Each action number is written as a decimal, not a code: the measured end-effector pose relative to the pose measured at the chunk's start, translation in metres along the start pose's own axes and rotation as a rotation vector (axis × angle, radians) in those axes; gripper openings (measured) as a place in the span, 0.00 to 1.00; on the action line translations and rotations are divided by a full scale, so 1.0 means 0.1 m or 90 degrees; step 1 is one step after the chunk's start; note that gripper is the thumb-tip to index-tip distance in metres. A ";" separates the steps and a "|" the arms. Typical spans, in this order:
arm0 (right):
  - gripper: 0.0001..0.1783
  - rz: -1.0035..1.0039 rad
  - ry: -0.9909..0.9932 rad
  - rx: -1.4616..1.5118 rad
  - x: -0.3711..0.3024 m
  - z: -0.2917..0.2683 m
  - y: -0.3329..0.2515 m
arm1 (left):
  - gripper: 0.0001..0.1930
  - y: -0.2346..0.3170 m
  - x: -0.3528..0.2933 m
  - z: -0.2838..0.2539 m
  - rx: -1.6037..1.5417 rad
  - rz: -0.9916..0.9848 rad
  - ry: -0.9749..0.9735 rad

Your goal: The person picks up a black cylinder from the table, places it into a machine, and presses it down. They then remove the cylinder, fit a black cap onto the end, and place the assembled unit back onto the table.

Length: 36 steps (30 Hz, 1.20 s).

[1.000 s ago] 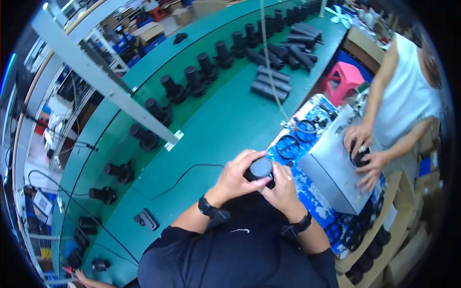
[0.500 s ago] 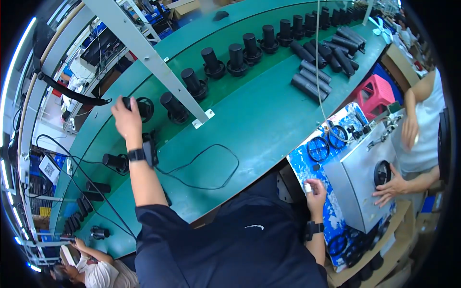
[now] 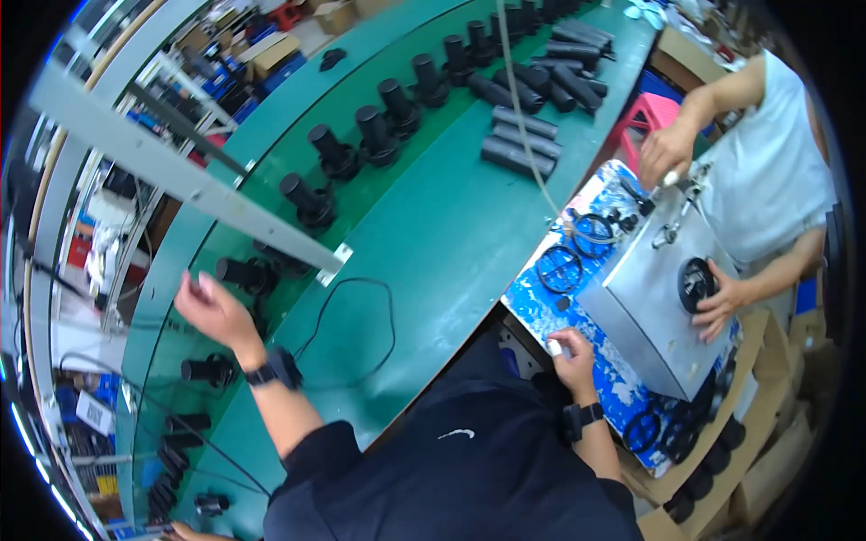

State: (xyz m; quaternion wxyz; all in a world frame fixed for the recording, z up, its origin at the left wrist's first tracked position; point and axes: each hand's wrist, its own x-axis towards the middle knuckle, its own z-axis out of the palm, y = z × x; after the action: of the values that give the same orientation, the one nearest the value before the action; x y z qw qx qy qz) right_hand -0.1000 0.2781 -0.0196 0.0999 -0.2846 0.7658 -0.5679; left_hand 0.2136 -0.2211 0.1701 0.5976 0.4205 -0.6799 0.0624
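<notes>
My left hand [image 3: 215, 311] is raised over the green conveyor with its fingers loosely bent and apart, nothing seen in them. Just beyond it is a black cylinder with a round base [image 3: 248, 273], lying tilted on the belt, apart from the fingers. Another black cylinder unit [image 3: 209, 371] lies nearer me, below that hand. My right hand [image 3: 575, 362] hovers at the edge of the blue, paint-worn table [image 3: 622, 388]. Its fingers are half curled, and a white cover shows on one fingertip; no other thing is visible in it.
Several upright black cylinders [image 3: 377, 135] line the belt, with loose tubes [image 3: 519, 155] on the green worktop [image 3: 424, 243]. A slanted white post [image 3: 189, 185] and a black cable [image 3: 391, 307] are near my left arm. A co-worker's hand [image 3: 717, 302] holds a black ring on a metal box [image 3: 645, 316].
My left hand has come off the black cylinder and drawn back toward me. The view has shifted. The co-worker's other hand has moved up to the fittings behind the metal box.
</notes>
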 end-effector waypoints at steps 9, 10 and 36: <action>0.05 -0.005 -0.048 -0.009 0.04 -0.03 -0.04 | 0.35 2.35 -1.37 1.92 -0.448 0.309 -0.708; 0.05 0.006 -0.058 -0.001 0.04 -0.02 -0.03 | 0.35 2.47 -1.47 2.28 -0.469 0.320 -0.702; 0.23 0.102 -0.134 0.256 0.30 -0.04 -0.65 | 0.28 2.05 -1.76 0.38 -0.826 -0.720 -0.979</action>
State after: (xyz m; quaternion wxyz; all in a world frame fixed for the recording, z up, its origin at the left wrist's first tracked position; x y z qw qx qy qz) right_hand -0.1053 0.2525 0.0466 0.2790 -0.2548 0.6428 -0.6664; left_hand 0.0405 -0.0253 0.0927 0.0719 0.2055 -0.4829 -0.8482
